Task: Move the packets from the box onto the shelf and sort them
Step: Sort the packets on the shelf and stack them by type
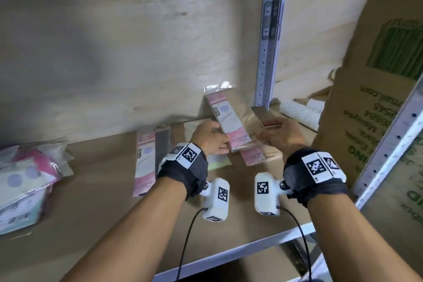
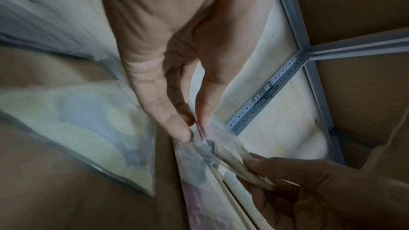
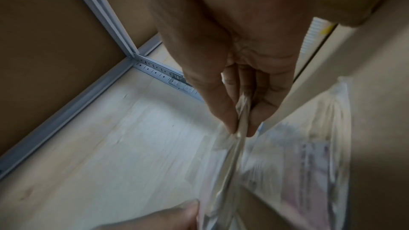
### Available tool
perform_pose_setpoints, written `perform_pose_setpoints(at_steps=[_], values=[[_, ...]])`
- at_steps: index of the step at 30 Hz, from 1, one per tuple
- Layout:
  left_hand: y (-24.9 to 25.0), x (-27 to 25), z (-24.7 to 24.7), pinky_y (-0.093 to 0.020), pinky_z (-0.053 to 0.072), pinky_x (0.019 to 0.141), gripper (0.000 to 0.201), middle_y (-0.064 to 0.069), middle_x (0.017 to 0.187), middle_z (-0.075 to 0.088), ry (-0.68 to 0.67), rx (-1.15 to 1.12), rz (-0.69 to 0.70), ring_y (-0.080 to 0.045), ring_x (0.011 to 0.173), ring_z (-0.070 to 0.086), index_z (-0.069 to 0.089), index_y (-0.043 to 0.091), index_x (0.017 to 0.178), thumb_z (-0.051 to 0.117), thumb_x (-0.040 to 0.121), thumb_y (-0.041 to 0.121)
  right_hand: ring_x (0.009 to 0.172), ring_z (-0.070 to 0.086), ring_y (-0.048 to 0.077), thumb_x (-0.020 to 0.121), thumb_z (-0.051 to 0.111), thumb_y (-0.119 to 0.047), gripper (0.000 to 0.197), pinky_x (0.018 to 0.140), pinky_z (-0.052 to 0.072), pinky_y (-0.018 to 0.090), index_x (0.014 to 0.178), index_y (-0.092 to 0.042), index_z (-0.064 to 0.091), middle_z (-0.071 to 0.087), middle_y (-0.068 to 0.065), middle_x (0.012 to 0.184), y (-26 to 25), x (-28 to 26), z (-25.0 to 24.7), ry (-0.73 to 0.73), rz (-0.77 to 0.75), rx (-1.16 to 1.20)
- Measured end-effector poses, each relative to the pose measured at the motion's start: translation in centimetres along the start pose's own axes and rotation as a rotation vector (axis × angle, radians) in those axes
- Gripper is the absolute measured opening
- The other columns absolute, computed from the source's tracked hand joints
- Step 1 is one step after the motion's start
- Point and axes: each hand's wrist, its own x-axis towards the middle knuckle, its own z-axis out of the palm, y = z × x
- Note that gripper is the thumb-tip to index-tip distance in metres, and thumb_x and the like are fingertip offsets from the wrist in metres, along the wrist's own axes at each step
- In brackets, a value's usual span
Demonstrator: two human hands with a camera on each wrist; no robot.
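In the head view both hands hold one pink packet [image 1: 229, 121] in a clear sleeve, tilted up above the shelf board [image 1: 103, 201]. My left hand [image 1: 219, 142] pinches its lower left edge, and my right hand [image 1: 272, 137] pinches the lower right edge. The left wrist view shows the thumb and fingers of my left hand [image 2: 194, 132] pinching the packet [image 2: 219, 135]. In the right wrist view my right hand [image 3: 242, 128] pinches the clear sleeve [image 3: 230, 163]. On the shelf lie another pink packet [image 1: 145, 162], a dark one [image 1: 163, 144], a pale green one [image 1: 217, 162] and a pink one [image 1: 254, 155] under the held packet.
A loose pile of packets [image 1: 25, 185] sits at the shelf's left. A large cardboard box [image 1: 366, 110] stands at the right, with a white ribbed roll [image 1: 299, 114] behind the grey upright [image 1: 270, 41]. The wooden back wall is close behind; the metal front edge [image 1: 229, 256] runs below my wrists.
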Motion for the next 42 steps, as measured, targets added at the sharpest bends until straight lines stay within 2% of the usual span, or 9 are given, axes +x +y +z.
perform_pose_setpoints(at_steps=[3,6,8,12,17,21,26,32,42], values=[[-0.3,0.9,1.5,-0.029,0.063,0.063,0.037,-0.012,0.097,0.066,0.000,0.000,-0.051,-0.025,0.078,0.072,0.046,0.000,0.127,0.055,0.093,-0.012,0.091,0.070,0.023,0.068,0.080,-0.002,0.030,0.090,0.057,0.044,0.082,-0.026,0.067,0.074,0.001,0.090,0.4,0.2,-1.1,0.057,-0.013,-0.095],[-0.3,1.3,2.5,-0.029,0.062,0.063,0.050,-0.024,0.121,0.062,0.000,-0.007,-0.079,-0.037,0.100,0.069,0.039,-0.003,0.139,0.054,0.093,-0.014,0.088,0.070,0.020,0.070,0.079,-0.003,0.028,0.090,0.057,0.042,0.081,-0.027,0.067,0.073,0.000,0.089,0.7,0.1,-1.8,0.045,0.013,-0.144],[-0.2,1.4,3.0,-0.026,0.060,0.060,0.049,-0.026,0.124,0.060,-0.009,-0.002,-0.088,-0.040,0.107,0.066,0.039,-0.005,0.139,0.052,0.093,-0.016,0.094,0.068,0.021,0.069,0.079,-0.004,0.026,0.093,0.056,0.039,0.085,-0.023,0.070,0.072,0.002,0.094,1.1,0.2,-2.2,0.044,0.046,-0.175],[-0.7,1.8,4.1,-0.037,0.057,0.081,0.047,-0.028,0.126,0.060,-0.024,0.036,-0.114,-0.043,0.110,0.065,0.044,-0.006,0.137,0.049,0.093,-0.020,0.099,0.065,0.025,0.068,0.076,-0.005,0.028,0.094,0.055,0.039,0.094,-0.013,0.073,0.069,0.010,0.103,1.6,0.3,-2.6,0.042,0.109,-0.262],[-1.4,2.1,4.7,-0.032,0.061,0.061,0.041,-0.027,0.124,0.062,0.006,0.043,-0.144,-0.041,0.099,0.068,0.052,-0.006,0.128,0.052,0.090,-0.021,0.100,0.064,0.026,0.072,0.077,-0.008,0.027,0.091,0.056,0.040,0.099,-0.010,0.073,0.068,0.011,0.106,1.7,0.3,-2.5,0.062,0.114,-0.365],[-1.5,2.5,4.8,-0.036,0.061,0.072,0.038,-0.028,0.123,0.064,0.032,0.102,-0.156,-0.041,0.101,0.070,0.056,-0.007,0.125,0.057,0.089,-0.018,0.099,0.063,0.026,0.075,0.077,-0.011,0.028,0.090,0.056,0.038,0.102,-0.010,0.072,0.067,0.011,0.108,1.6,0.3,-2.5,0.043,0.130,-0.416],[-2.2,2.9,4.6,-0.039,0.063,0.075,0.033,-0.024,0.117,0.069,0.045,0.156,-0.159,-0.036,0.095,0.073,0.064,-0.006,0.119,0.063,0.087,-0.014,0.097,0.062,0.026,0.078,0.075,-0.014,0.020,0.090,0.055,0.037,0.097,-0.010,0.073,0.067,0.009,0.104,1.4,0.0,-2.5,0.028,0.127,-0.452],[-2.5,3.4,4.7,-0.045,0.061,0.080,0.034,-0.022,0.116,0.070,0.070,0.169,-0.153,-0.035,0.094,0.073,0.064,-0.004,0.120,0.063,0.087,-0.013,0.111,0.060,0.026,0.080,0.073,-0.007,0.050,0.100,0.051,0.039,0.127,-0.019,0.062,0.064,0.009,0.123,1.3,-0.1,-2.5,-0.020,0.109,-0.420],[-2.4,3.5,4.5,-0.048,0.058,0.091,0.039,-0.018,0.119,0.070,0.051,0.192,-0.141,-0.034,0.103,0.070,0.065,-0.004,0.118,0.072,0.080,-0.010,0.111,0.059,0.026,0.081,0.072,-0.004,0.046,0.100,0.050,0.036,0.126,-0.013,0.065,0.060,0.012,0.127,1.2,0.2,-2.3,-0.024,0.105,-0.491]])
